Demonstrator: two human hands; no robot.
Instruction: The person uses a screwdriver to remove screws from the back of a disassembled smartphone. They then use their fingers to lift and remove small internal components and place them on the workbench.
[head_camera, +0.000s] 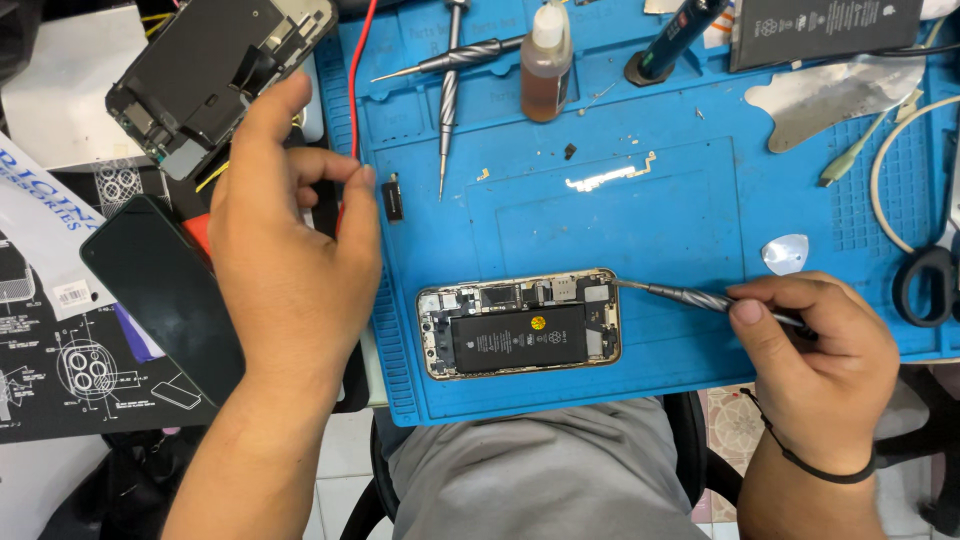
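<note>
- Nearest the camera, the person's grey-clad lap (540, 470) shows below the near edge of the blue mat (680, 200) that covers the counter.
- An opened phone (518, 323) lies flat near the mat's near edge, back down, its screen off and its black battery and boards exposed inside a gold frame.
- The right hand (815, 365) has its fingers clenched around a thin screwdriver (690, 296), whose tip rests at the phone's far right corner.
- The left hand (290, 250) hovers over the mat's left edge, fingers loosely curled and grasping nothing that can be seen.
- As a judgement, the phone is well into being taken apart: the screen is already off, a small bracket (610, 175) and tiny loose parts lie on the mat beyond it, while the battery and boards are still in place.
- Just right of the phone lies a pale pick (785, 253); further off, at the mat's far edge, are two more screwdrivers (450, 80) and a small bottle (547, 62) of amber liquid.
- Off the mat's left edge lie a dark phone (165, 285) and a detached screen (215, 70), face down.
- Black scissors (925, 280) lie at the mat's right edge.
</note>
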